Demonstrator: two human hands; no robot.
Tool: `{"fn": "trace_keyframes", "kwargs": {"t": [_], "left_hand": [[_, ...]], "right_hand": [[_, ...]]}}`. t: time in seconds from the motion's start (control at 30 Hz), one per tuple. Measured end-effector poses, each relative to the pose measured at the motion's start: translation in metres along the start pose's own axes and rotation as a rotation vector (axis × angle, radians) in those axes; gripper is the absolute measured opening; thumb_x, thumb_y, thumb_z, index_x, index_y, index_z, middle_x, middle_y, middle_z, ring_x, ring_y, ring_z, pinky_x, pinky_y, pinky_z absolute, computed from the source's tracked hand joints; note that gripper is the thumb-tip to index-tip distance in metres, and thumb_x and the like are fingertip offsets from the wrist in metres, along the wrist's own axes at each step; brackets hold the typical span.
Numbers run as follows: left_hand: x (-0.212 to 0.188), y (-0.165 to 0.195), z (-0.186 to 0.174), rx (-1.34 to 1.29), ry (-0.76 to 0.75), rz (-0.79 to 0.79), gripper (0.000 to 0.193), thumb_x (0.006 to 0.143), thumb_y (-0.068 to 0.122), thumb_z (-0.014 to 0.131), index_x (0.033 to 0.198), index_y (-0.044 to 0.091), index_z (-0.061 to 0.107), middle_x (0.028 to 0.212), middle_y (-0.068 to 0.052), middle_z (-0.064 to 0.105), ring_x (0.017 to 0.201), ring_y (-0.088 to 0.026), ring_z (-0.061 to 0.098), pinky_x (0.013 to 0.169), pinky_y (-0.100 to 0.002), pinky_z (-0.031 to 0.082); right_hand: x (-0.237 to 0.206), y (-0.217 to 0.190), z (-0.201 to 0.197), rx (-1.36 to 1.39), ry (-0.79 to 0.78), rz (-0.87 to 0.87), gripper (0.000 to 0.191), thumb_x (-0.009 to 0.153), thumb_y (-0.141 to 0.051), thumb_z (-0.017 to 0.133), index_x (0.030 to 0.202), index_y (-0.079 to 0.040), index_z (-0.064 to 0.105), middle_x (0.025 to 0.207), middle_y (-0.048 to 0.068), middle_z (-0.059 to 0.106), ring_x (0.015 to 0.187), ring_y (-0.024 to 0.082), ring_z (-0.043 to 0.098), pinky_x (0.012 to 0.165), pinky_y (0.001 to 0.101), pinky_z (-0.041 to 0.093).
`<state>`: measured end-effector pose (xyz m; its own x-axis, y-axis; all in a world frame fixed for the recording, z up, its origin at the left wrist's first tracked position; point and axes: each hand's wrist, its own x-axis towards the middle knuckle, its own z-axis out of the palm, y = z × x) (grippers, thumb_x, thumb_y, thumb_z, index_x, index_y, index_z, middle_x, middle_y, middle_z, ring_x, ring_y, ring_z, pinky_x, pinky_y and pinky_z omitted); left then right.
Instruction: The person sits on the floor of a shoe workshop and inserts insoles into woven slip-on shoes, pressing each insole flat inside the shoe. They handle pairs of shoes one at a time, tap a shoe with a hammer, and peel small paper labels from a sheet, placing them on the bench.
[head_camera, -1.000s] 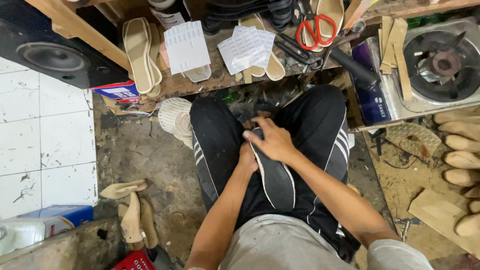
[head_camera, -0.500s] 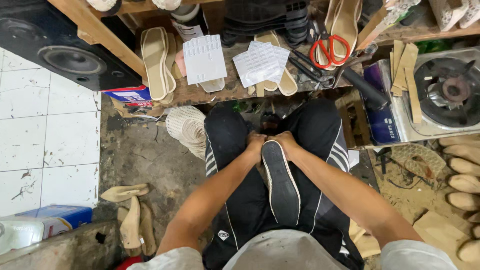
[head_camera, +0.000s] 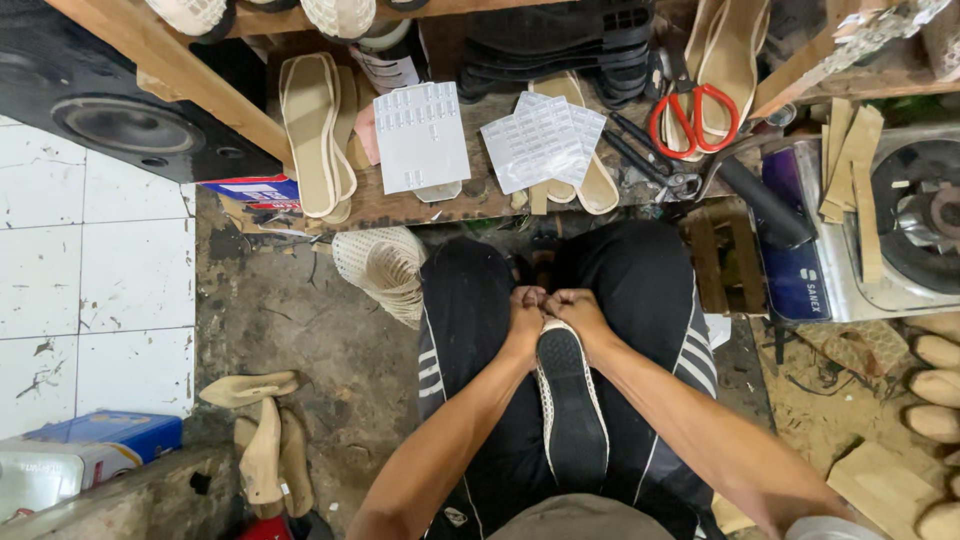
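A shoe (head_camera: 570, 410) with a black sole and a white mesh edge lies sole-up along my lap, between my knees in black trousers. My left hand (head_camera: 527, 308) and my right hand (head_camera: 575, 308) are both closed on its far tip, side by side and touching. What the fingers pinch there is hidden under the knuckles.
A low wooden bench (head_camera: 400, 208) ahead carries beige insoles (head_camera: 310, 135), white sheets (head_camera: 422, 135), red-handled scissors (head_camera: 693, 115) and black soles. A speaker (head_camera: 120, 120) stands at left, a stack of mesh uppers (head_camera: 385, 270) by my knee, wooden lasts (head_camera: 262, 450) on the floor, a stove (head_camera: 915, 220) at right.
My left hand came out from under the right. Both hands moved to the shoe's far tip and closed there. The view tilted down and nearer to the lap.
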<state>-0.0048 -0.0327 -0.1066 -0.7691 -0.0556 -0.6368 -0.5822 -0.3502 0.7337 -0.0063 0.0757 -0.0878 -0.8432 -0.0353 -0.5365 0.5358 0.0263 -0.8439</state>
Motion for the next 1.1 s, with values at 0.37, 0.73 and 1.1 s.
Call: {"fn": "trace_keyframes", "kwargs": {"t": [0.37,0.73,1.1], "left_hand": [[-0.005,-0.023,-0.004,0.018,-0.100,0.149,0.023,0.112,0.024,0.039,0.110,0.010,0.057,0.097,-0.004,0.060,0.089,-0.014,0.058,0.083,-0.031,0.051],[-0.035,0.073,-0.012,-0.099,-0.509,0.193,0.052,0.109,0.040,0.040,0.105,0.000,0.073,0.087,-0.008,0.073,0.079,-0.015,0.065,0.073,-0.028,0.053],[-0.190,0.139,0.005,-0.240,-0.648,0.372,0.052,0.112,0.039,0.043,0.132,-0.004,0.064,0.124,-0.017,0.069,0.113,-0.021,0.064,0.102,-0.035,0.051]], "right_hand": [[-0.010,0.018,-0.004,0.026,-0.037,-0.136,0.027,0.098,-0.013,0.066,0.074,-0.002,0.065,0.069,-0.003,0.059,0.061,0.005,0.049,0.053,0.0255,0.041],[-0.124,-0.065,-0.017,0.533,-0.141,0.658,0.062,0.090,-0.061,0.051,0.111,-0.007,0.071,0.100,0.011,0.075,0.082,0.024,0.072,0.073,0.0375,0.059],[-0.282,-0.175,-0.045,-0.052,-0.289,0.081,0.080,0.073,-0.008,0.079,0.147,-0.014,0.049,0.122,0.004,0.073,0.115,0.018,0.067,0.097,0.0324,0.053]]}}
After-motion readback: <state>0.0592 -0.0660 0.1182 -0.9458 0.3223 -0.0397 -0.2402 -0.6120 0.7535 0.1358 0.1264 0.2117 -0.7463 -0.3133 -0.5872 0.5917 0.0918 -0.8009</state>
